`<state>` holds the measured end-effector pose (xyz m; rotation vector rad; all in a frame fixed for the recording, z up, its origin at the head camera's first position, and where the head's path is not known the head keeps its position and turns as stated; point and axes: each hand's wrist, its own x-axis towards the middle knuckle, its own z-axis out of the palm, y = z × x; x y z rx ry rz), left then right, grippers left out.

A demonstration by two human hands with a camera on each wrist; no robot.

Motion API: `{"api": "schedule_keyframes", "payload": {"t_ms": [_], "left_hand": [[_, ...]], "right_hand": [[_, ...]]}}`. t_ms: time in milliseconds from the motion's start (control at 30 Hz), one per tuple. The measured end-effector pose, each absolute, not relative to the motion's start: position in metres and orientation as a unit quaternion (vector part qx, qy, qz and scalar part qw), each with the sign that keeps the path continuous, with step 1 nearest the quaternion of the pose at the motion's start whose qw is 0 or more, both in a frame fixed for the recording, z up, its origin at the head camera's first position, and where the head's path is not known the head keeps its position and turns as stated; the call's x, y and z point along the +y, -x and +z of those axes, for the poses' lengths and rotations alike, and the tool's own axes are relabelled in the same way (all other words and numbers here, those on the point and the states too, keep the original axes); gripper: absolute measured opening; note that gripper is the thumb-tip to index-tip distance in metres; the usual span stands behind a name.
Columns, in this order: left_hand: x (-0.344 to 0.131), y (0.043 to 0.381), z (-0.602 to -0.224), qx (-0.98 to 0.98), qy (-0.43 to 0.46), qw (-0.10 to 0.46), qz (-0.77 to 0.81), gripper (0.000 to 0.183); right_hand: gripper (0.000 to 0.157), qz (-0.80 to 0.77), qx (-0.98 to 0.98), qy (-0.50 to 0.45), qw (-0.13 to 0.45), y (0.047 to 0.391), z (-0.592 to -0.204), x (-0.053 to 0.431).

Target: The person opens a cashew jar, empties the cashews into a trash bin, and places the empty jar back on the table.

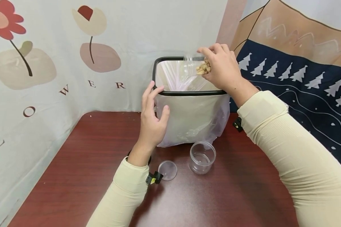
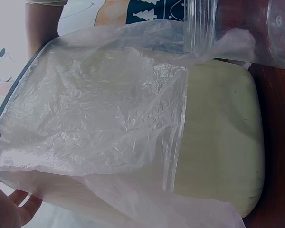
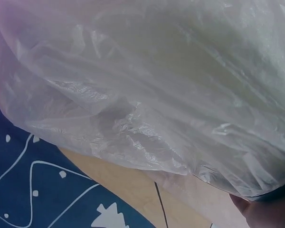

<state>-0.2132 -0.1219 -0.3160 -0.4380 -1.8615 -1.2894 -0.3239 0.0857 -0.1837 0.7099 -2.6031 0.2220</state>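
Observation:
My right hand [image 1: 223, 67] grips a clear plastic jar [image 1: 189, 66] tipped on its side, its mouth facing left over the trash bin [image 1: 193, 121]. Tan, nut-like chunks [image 1: 203, 67] lie inside the jar near my fingers. At the bin's front left corner, my left hand [image 1: 153, 121] has its fingers extended by the black rim [image 1: 193, 93]; the thumb is spread in front of the bin wall. A thin pale plastic bag [image 2: 95, 104] lines the bin and hangs over its outside. The right wrist view shows mostly the bag [image 3: 147, 95], with the jar out of sight.
On the dark red table [image 1: 210, 201], a second clear jar [image 1: 202, 159] stands upright and uncovered before the bin. A round clear lid [image 1: 167, 170] lies beside it, near my left wrist. Printed cloth [image 1: 102, 88] hangs behind the table.

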Motion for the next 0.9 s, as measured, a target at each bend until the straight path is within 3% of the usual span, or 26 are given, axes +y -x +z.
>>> {"api": "schedule_keyframes", "payload": {"t_ms": [900], "left_hand": [[-0.1219, 0.2115, -0.3133, -0.739, 0.175, 0.399, -0.514, 0.052]], "right_hand": [[0.068, 0.077, -0.941, -0.244, 0.223, 0.3242, -0.1839, 0.0861]]}}
